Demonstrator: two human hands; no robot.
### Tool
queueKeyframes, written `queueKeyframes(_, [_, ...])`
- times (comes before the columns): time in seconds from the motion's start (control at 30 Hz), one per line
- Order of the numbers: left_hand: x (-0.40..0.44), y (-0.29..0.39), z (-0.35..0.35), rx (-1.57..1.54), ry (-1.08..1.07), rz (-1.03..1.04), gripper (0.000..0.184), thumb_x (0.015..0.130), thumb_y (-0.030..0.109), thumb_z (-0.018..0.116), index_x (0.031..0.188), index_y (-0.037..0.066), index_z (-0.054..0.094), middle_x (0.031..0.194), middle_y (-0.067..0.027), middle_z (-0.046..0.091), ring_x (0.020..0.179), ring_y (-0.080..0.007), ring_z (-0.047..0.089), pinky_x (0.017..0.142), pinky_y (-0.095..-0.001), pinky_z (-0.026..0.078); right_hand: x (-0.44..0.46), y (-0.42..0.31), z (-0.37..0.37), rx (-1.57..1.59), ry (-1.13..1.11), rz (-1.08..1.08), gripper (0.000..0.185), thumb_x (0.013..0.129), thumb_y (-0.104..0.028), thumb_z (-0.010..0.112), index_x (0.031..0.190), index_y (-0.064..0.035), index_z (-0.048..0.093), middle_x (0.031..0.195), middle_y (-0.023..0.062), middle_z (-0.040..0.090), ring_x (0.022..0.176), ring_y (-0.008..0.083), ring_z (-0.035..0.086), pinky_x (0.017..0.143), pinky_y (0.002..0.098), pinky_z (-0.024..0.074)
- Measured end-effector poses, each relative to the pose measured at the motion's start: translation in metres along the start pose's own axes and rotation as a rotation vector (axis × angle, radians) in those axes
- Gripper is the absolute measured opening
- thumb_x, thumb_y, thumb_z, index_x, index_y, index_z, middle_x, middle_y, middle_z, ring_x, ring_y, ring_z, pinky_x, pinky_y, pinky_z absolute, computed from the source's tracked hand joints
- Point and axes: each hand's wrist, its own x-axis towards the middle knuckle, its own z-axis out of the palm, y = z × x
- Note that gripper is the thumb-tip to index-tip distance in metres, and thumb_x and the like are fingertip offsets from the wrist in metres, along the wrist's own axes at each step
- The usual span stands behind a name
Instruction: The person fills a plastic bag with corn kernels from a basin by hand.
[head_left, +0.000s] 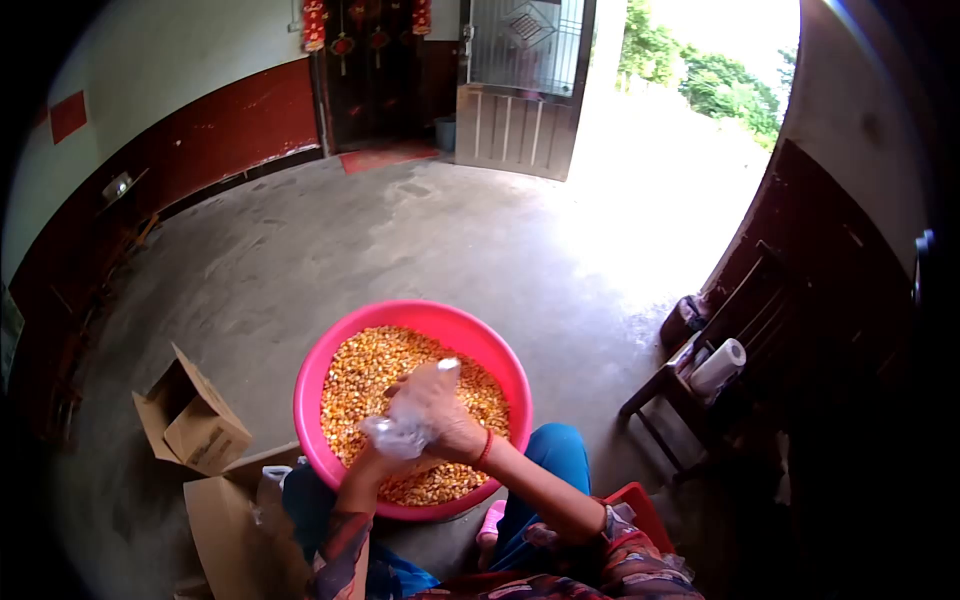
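Note:
A round pink basin (312, 375) on the floor in front of me holds a broad layer of yellow-orange corn kernels (365, 365). Above the corn, my two hands are close together and overlap. My right hand (432, 400), with a red band at its wrist, is closed, and a small shiny whitish piece shows by its fingers. Clear crinkled plastic (400, 436) bunches between the hands; whether it is a bag or a bottle I cannot tell. My left hand (375, 462) is at that plastic from below left, its fingers mostly hidden.
Open cardboard boxes (205, 440) stand left of the basin. To the right is a dark wooden chair (680, 395) with a white paper roll (718, 367) on it. A red stool edge (640, 510) shows beside me. An open metal door (520, 125) stands at the bright doorway.

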Motion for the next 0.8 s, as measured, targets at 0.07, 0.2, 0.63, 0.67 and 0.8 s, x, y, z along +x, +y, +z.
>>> queueKeyframes(0.07, [0.0,0.006,0.0,0.044,0.047,0.01,0.089,0.069,0.011,0.075,0.137,0.01,0.016,0.119,-0.0105,0.048,0.108,-0.0219,0.05,0.093,-0.036,0.043,0.011,-0.021,-0.013,-0.121,-0.029,-0.065,0.039,0.067,-0.026,0.064,0.103,-0.0105,0.059,0.114,0.0128,0.053,0.114,0.0306,0.044,0.098,0.0452,0.0286])
queueKeyframes(0.2, [0.0,0.013,-0.001,0.136,0.11,0.009,0.078,0.073,0.014,0.071,0.133,0.01,0.022,0.117,-0.0106,0.05,0.107,-0.0221,0.051,0.091,-0.0361,0.044,0.019,-0.03,-0.01,-0.097,-0.051,-0.087,0.036,0.067,-0.024,0.061,0.099,-0.0082,0.058,0.109,0.0103,0.055,0.114,0.0286,0.044,0.098,0.0445,0.0283])
queueKeyframes(0.63, [-0.017,0.017,-0.011,0.642,0.077,-0.248,0.047,0.083,0.026,0.061,0.122,0.009,0.04,0.111,-0.0109,0.055,0.102,-0.0229,0.054,0.087,-0.0363,0.045,0.041,-0.049,0.003,-0.162,-0.154,-0.173,0.025,0.064,-0.022,0.056,0.085,-0.0078,0.057,0.082,0.0058,0.057,0.094,0.023,0.052,0.091,0.0417,0.0336])
queueKeyframes(0.67, [-0.018,0.016,-0.012,0.685,0.063,-0.273,0.045,0.084,0.026,0.06,0.121,0.009,0.041,0.11,-0.0109,0.055,0.101,-0.023,0.054,0.087,-0.0363,0.045,0.042,-0.049,0.001,-0.158,-0.155,-0.17,0.025,0.064,-0.022,0.056,0.085,-0.0078,0.057,0.082,0.0058,0.057,0.094,0.023,0.052,0.091,0.0417,0.0336])
queueKeyframes(0.8, [-0.019,0.016,-0.013,0.846,-0.002,-0.369,0.038,0.087,0.03,0.057,0.118,0.009,0.047,0.108,-0.011,0.056,0.1,-0.0232,0.055,0.086,-0.0364,0.046,0.051,-0.038,-0.022,-0.019,-0.381,-0.128,0.048,0.061,-0.02,0.062,0.106,-0.0057,0.055,0.098,0.0088,0.055,0.103,0.0251,0.05,0.094,0.0412,0.0318])
